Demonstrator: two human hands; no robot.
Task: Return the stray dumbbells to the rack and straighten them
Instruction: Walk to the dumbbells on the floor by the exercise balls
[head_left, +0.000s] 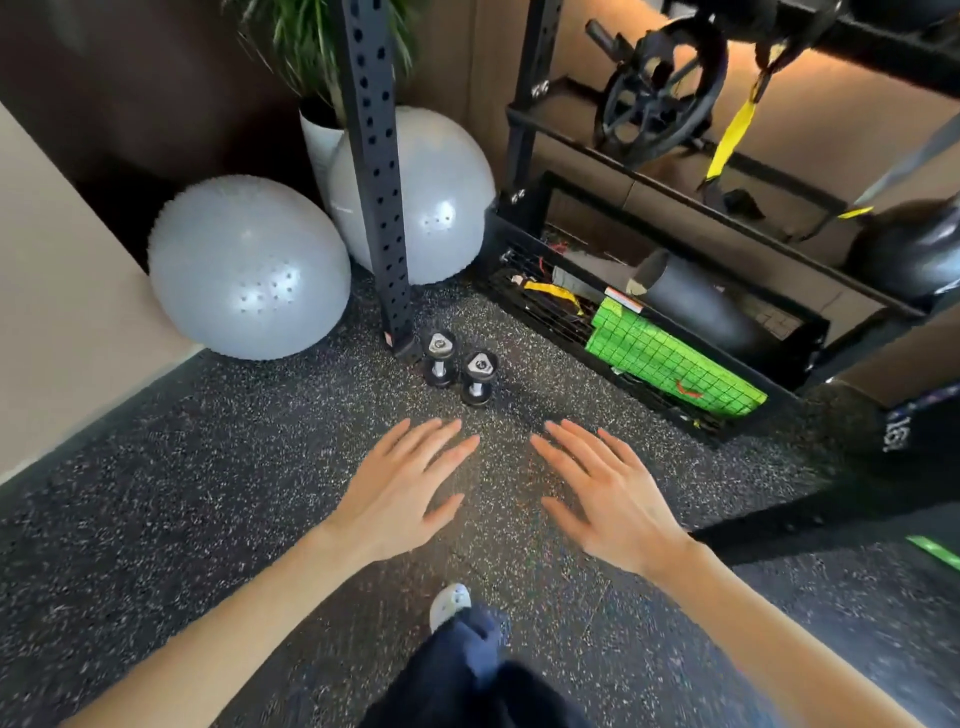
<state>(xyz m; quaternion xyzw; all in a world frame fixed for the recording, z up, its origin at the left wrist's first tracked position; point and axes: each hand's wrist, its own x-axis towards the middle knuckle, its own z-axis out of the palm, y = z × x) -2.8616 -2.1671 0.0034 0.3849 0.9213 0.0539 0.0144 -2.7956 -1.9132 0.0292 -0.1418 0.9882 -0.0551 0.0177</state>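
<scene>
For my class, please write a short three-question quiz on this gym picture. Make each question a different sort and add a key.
1. How many dumbbells stand on the floor beside the black post?
2. True or false: the left hand grips a dumbbell.
3. Multiple choice: the right hand is A) open, holding nothing; B) resting on a dumbbell; C) curled round the post.
Key: 1 two; 2 false; 3 A.
</scene>
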